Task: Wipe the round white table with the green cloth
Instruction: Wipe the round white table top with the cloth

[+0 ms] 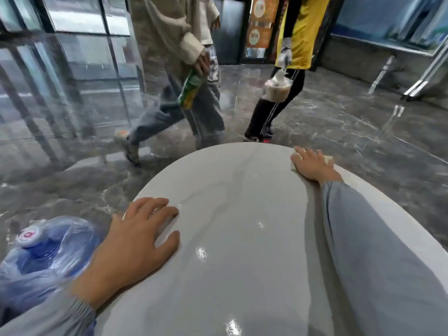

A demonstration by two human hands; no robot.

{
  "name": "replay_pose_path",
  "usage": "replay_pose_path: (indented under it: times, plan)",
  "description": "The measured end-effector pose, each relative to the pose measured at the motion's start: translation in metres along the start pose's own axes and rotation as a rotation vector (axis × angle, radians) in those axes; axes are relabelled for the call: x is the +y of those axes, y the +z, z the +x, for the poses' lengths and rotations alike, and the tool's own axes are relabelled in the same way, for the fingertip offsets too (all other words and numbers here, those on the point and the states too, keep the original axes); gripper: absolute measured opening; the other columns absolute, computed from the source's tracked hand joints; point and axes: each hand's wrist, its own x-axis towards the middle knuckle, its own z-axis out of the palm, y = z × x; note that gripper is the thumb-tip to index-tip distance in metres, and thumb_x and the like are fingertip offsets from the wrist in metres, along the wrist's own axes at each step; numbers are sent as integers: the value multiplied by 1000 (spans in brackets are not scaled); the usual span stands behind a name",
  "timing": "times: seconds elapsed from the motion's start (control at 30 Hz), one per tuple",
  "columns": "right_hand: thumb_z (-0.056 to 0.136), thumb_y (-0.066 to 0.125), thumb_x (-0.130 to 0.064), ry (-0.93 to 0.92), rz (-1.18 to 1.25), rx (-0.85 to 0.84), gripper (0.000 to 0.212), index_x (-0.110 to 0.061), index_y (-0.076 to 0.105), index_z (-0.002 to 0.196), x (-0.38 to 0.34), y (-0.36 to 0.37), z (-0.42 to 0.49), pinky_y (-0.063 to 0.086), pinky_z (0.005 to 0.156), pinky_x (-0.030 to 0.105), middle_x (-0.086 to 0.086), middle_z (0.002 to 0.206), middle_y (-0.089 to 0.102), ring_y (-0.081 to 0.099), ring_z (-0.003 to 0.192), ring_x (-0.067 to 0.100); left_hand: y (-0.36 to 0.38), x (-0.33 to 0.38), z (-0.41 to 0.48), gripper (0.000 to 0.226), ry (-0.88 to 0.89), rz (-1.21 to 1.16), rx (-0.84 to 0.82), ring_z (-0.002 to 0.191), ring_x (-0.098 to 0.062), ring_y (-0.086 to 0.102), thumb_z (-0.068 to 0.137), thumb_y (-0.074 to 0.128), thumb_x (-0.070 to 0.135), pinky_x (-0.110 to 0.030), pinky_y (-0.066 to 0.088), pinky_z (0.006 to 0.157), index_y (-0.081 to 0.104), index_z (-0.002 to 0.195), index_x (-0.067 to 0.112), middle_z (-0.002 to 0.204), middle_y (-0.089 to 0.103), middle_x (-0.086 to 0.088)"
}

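Grey marble floor (339, 117) rings the round white bench (242, 214), where the right hand (312, 163) presses the cloth (327, 159) flat at the far right rim, fingers spread. Left hand (135, 243) braces by the left edge, fingers splayed. Better keep the palm flat and sweep inward, where bare surface lies; a water jug (43, 251) crowds the left rim

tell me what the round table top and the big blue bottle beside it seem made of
Table top: probably polished stone or a stone-look slab, glossy; faint grey veins cross it and lights glint off it. Blue bottle: translucent blue-tinted plastic, shiny; light shows through its creased wall.
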Motion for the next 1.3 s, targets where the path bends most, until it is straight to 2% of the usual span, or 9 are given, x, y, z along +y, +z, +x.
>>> replay_pose_path:
  times: [0.13, 0.3, 0.47, 0.63, 0.77, 0.97, 1.03, 1.17, 1.3]
  plan:
    - [106, 19, -52, -285, -74, -30, 57, -43, 21, 162, -110, 26, 7, 2, 125, 59, -10, 173, 11, 4, 160, 25, -4, 4, -2, 59, -7, -19, -10, 146, -18, 39, 89, 40, 72, -55, 50, 100, 57, 138, 44, 152, 49, 17]
    - [105, 21, -54, -658, -199, -32, 55, -43, 31, 159, -233, 70, -49, 10, 124, 55, -6, 167, 29, 19, 156, 23, -8, 6, -3, 61, -20, -24, -30, 147, -14, 35, 88, 37, 74, -51, 49, 99, 56, 139, 45, 152, 45, 20]
    - [105, 20, -64, -874, -184, -117, 58, -48, 23, 160, -263, 97, -112, -2, 124, 58, -9, 174, 11, 2, 160, 20, -7, 5, -1, 60, -19, -16, -25, 144, -15, 38, 87, 40, 74, -54, 52, 98, 58, 136, 45, 150, 50, 17]
    - [106, 22, -62, -862, -131, -122, 57, -50, 15, 162, -245, 89, -130, -5, 125, 55, -12, 174, 5, -2, 160, 18, -6, 3, 0, 59, -27, -16, -27, 142, -16, 38, 87, 41, 75, -53, 51, 98, 57, 135, 45, 148, 51, 16]
    - [107, 21, -62, -821, -134, -104, 58, -49, 14, 162, -228, 90, -145, -4, 125, 56, -13, 174, 4, -4, 160, 17, -12, 10, 0, 64, -48, -10, -59, 145, -14, 34, 85, 35, 77, -53, 48, 104, 55, 138, 46, 150, 46, 17]
    - [105, 19, -65, -703, -119, -72, 58, -51, 12, 161, -170, 86, -170, -2, 125, 54, -15, 174, 4, -5, 160, 17, -24, 18, -4, 72, -73, -15, -99, 149, -13, 30, 81, 26, 78, -50, 45, 109, 52, 141, 46, 154, 41, 19]
    - [104, 18, -66, -640, -111, -56, 58, -53, 11, 160, -143, 82, -180, -1, 125, 54, -16, 173, 4, -5, 160, 16, -27, 19, -5, 69, -68, -24, -94, 149, -14, 31, 84, 30, 76, -49, 44, 111, 53, 141, 45, 155, 42, 18]
    - [103, 17, -67, -534, -103, -22, 59, -54, 11, 160, -83, 74, -208, 0, 125, 50, -18, 173, 4, -5, 160, 14, -29, 22, -6, 47, -73, -41, -77, 149, -14, 33, 97, 53, 61, -48, 42, 111, 55, 140, 42, 154, 45, 16]
    - [102, 15, -68, -429, -110, -18, 61, -54, 8, 161, -31, 69, -243, -1, 126, 49, -18, 173, 2, -7, 160, 13, -28, 23, -7, 45, -78, -40, -79, 150, -16, 33, 98, 55, 58, -50, 42, 111, 55, 140, 42, 155, 45, 15]
